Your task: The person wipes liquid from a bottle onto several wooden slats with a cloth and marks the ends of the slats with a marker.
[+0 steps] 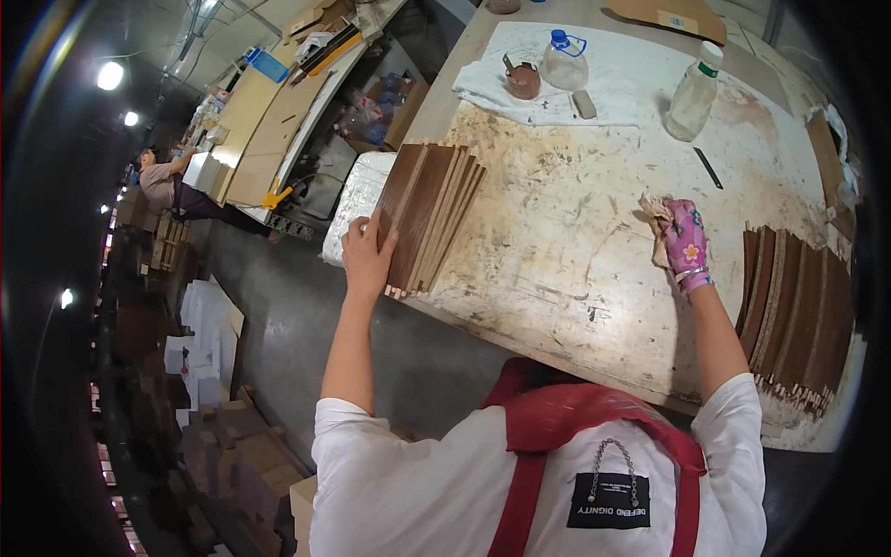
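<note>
Brown boards (pixel 408 200) with a dark wood grain and pale edges are stacked in a leaning, fanned-out row at the left edge of the surface (pixel 557 241), beside a white wrapped package (pixel 368 186). The bare left hand (pixel 369 252) is laid on the stack with its fingers spread over the face of a board; whether an edge is gripped cannot be told. The hands are held well apart, and a crumpled beige cloth (pixel 657 223) is clamped in the right hand (pixel 688 241), which is covered by a pink flowered glove. More boards (pixel 789 306) are stacked at the right edge. The surface is pale, stained brown and scratched, and a white sheet (pixel 608 107) is spread over its far part. In the room, a grey floor (pixel 283 325), lit lamps (pixel 110 75) and a cluttered second table (pixel 260 153) are seen, with a co-worker (pixel 160 178) beside it. On the near surface, 2 stacks of boards, 2 clear bottles (pixel 694 97), 1 reddish-brown pot (pixel 523 82), 1 small grey block (pixel 584 104) and 1 thin dark strip (pixel 708 168) are counted; the boards within each stack overlap too closely to be counted.
</note>
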`<state>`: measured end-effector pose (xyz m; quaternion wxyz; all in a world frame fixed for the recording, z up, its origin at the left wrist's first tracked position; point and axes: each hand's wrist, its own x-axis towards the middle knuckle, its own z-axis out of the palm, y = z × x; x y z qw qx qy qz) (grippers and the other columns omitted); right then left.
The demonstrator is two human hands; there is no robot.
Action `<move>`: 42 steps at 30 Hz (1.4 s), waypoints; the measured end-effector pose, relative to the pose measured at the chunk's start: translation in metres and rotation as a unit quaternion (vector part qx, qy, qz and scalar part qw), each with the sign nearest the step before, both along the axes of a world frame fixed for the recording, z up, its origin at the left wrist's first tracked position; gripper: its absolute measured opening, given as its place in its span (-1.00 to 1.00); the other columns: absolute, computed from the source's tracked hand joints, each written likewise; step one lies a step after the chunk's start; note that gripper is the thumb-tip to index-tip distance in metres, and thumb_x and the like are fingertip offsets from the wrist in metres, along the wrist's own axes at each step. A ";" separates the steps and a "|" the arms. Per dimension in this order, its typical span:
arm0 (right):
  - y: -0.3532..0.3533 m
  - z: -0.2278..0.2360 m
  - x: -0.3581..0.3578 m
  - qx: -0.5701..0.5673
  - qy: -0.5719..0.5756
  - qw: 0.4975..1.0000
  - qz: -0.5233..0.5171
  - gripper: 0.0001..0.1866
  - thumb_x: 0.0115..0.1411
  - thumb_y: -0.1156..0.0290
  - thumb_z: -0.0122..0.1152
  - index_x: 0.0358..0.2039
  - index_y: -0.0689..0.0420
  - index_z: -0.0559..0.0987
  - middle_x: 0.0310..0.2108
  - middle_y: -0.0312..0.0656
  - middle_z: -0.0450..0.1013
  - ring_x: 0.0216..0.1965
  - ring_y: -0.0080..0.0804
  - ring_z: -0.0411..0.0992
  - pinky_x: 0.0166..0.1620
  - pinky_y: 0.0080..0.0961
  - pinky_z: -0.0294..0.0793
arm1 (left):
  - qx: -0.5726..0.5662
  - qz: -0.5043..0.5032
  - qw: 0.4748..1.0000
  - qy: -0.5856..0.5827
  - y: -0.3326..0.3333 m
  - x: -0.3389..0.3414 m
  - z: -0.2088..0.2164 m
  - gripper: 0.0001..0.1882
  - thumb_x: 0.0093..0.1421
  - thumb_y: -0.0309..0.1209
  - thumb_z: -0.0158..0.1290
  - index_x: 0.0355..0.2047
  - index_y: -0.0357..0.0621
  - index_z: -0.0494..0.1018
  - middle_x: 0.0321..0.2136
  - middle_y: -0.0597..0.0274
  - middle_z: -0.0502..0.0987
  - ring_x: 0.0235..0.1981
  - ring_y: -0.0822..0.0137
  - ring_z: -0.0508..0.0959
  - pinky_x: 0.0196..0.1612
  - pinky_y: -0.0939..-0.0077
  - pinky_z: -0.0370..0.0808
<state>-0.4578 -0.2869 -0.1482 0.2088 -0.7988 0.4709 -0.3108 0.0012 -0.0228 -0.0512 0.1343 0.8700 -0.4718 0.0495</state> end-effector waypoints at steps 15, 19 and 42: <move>0.110 0.033 -0.024 0.105 -0.015 0.993 0.061 -0.63 0.04 0.45 0.12 -0.10 0.21 0.51 -0.12 0.04 0.40 -0.10 0.01 0.42 -0.03 -0.30 0.41 | -0.069 -0.037 0.996 -0.034 -0.045 0.014 -0.004 -0.56 0.13 -0.19 0.15 0.03 0.01 0.48 -0.15 0.09 0.45 -0.12 0.04 0.43 -0.06 0.20 0.41; 0.109 0.035 -0.020 0.067 0.009 0.995 0.067 -0.65 0.04 0.44 0.13 -0.12 0.21 0.52 -0.15 0.03 0.39 -0.12 0.02 0.42 -0.04 -0.29 0.41 | -0.088 -0.041 0.995 -0.024 -0.042 0.015 -0.004 -0.58 0.14 -0.22 0.15 0.01 -0.01 0.48 -0.15 0.06 0.46 -0.12 0.02 0.43 -0.04 0.21 0.40; -0.077 0.106 0.155 0.006 0.103 0.993 0.055 -0.78 0.14 0.17 0.14 -0.33 0.00 0.62 -0.27 -0.14 0.49 -0.23 -0.18 0.47 -0.13 -0.23 0.38 | -0.068 -0.196 0.978 -0.002 -0.040 0.055 0.018 -0.66 0.14 -0.29 0.15 -0.09 -0.14 0.49 -0.17 0.04 0.46 -0.19 -0.02 0.44 -0.10 0.19 0.40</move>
